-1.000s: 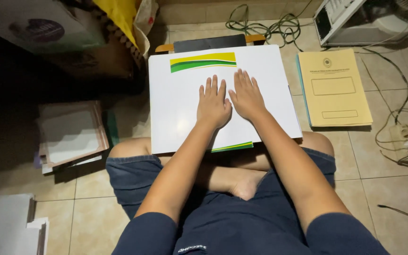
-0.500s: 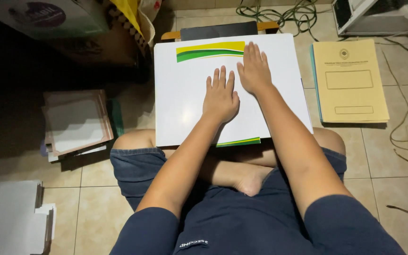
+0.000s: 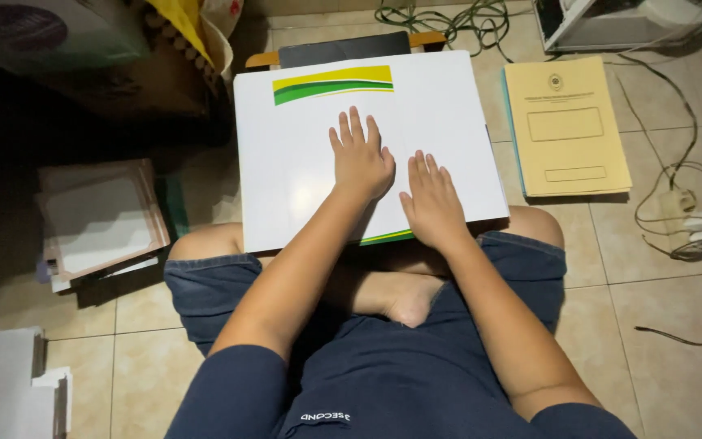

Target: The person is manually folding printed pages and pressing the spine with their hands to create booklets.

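I see both hands lying flat, fingers spread, on a large white sheet (image 3: pixel 302 162) that rests across my crossed legs. The left hand (image 3: pixel 361 158) presses near the sheet's middle; the right hand (image 3: pixel 432 203) lies just beside it, lower, close to the near edge. Neither grips anything: palms down, open. The sheet carries a yellow and green stripe (image 3: pixel 333 84) near its far edge. A green edge peeks out beneath the near edge, perhaps a second sheet, though I cannot tell. On the floor (image 3: pixel 668 325), a yellow folder (image 3: pixel 566 126) lies right of the sheet, cables (image 3: pixel 684 219) beyond it, and a stack of papers (image 3: pixel 99 219) to the left.
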